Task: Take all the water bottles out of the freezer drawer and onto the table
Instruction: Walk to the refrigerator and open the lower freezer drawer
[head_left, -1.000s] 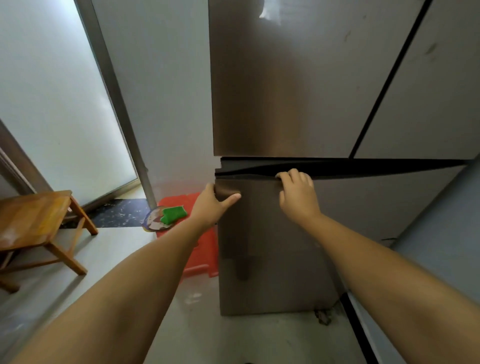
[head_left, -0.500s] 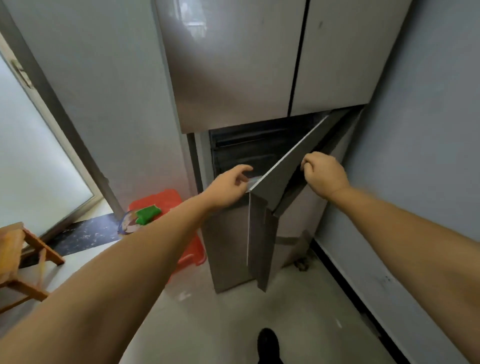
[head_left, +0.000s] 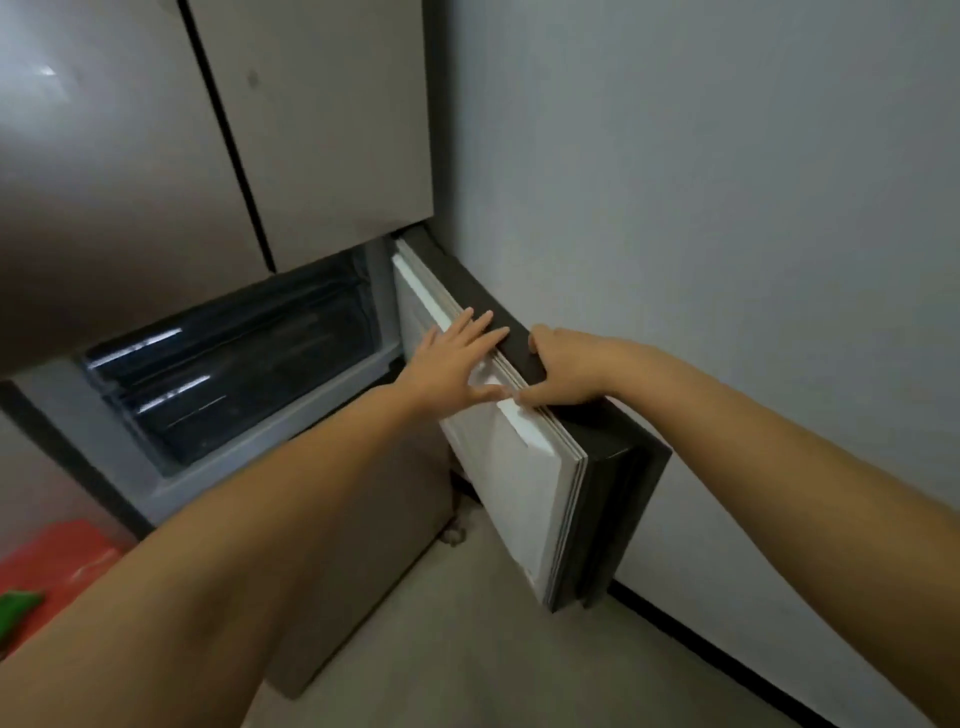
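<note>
Freezer drawer dark behind the swung-open freezer door, no bottles discernible inside, left hand flat with straight fingers on the door's white inner face, right hand curled gripping its dark top edge, grey wall just beside, red bin low left on the floor

Freezer door swung open right against wall, freezer drawer left, below upper doors

I've swung the freezer door from half open to fully open against the wall. My left hand now lies flat on its white inner face, fingers straightened, and the dark freezer drawer shows.
</note>
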